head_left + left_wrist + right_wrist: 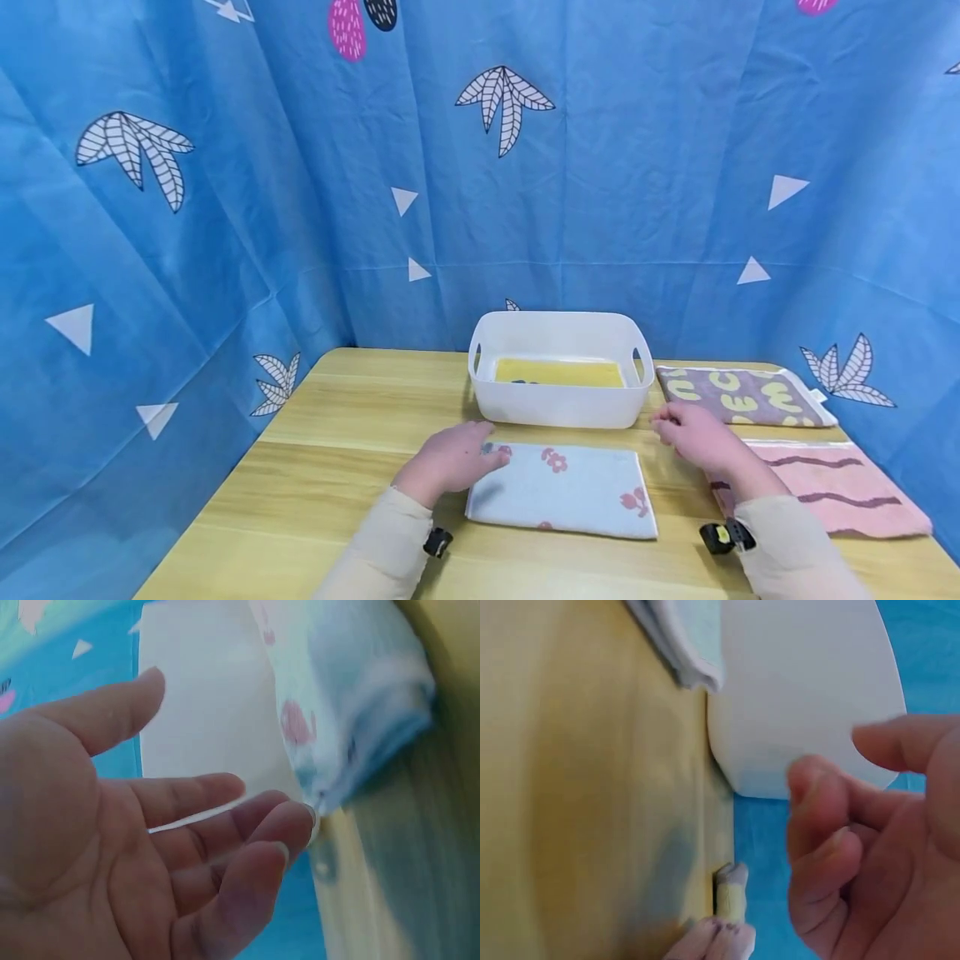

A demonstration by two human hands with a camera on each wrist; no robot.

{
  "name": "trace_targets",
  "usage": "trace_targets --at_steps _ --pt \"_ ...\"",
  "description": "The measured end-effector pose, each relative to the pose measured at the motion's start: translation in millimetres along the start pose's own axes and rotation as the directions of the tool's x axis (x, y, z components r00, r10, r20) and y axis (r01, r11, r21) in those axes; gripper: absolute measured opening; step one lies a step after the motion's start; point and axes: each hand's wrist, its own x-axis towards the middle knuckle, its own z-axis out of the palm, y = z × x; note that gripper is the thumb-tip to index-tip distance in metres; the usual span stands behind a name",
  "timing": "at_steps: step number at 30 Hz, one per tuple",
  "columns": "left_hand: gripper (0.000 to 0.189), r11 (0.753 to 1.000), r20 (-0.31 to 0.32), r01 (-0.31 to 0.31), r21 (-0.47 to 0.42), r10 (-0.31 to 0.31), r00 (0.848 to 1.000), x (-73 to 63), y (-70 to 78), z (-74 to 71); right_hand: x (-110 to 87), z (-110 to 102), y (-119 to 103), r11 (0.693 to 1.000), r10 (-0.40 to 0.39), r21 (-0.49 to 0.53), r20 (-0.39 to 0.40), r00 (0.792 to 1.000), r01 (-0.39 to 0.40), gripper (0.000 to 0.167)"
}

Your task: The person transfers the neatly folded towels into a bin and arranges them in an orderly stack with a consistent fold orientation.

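A folded white towel (562, 493) with pink flower prints lies on the table in front of the person. My left hand (452, 458) hovers at its upper left corner, fingers loosely spread and thumb apart. In the left wrist view nothing is between that palm and the folded edge of the towel (352, 705). My right hand (703, 438) is in the air right of the white towel, near the basket's right end. Its fingers hang loosely curled around nothing in the right wrist view. Behind the towel stands a white plastic basket (562, 410) with a yellow folded cloth (561, 372) inside.
At the back right lies a folded purple-brown towel (701, 387) with yellow letters. A folded pink towel (847, 492) with dark wavy stripes lies in front of it, partly behind the right forearm. Blue patterned curtains (637, 183) enclose the wooden table (322, 467).
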Motion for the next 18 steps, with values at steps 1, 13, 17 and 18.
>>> trace_targets --at_steps 1,13,17,18 --pt "0.067 1.000 0.001 0.016 -0.015 -0.016 1.000 -0.2 -3.3 -0.6 -3.8 2 2 1.000 -0.008 -0.010 0.016 1.000 0.008 0.026" --pt "0.033 0.994 0.046 0.102 -0.047 -0.100 0.994 -2.1 -22.8 4.0 -19.3 18 4 0.998 0.018 0.058 0.255 0.967 -0.034 0.016" --pt "0.031 0.994 0.043 0.102 -0.048 -0.100 0.994 -0.3 -22.2 8.6 -20.6 23 -1 0.999 -0.039 -0.011 0.272 0.961 0.044 0.019" --pt "0.031 0.993 0.047 0.106 -0.048 -0.104 0.993 -0.1 -21.6 10.2 -21.1 24 -2 0.998 -0.040 -0.027 0.273 0.961 0.049 0.020"
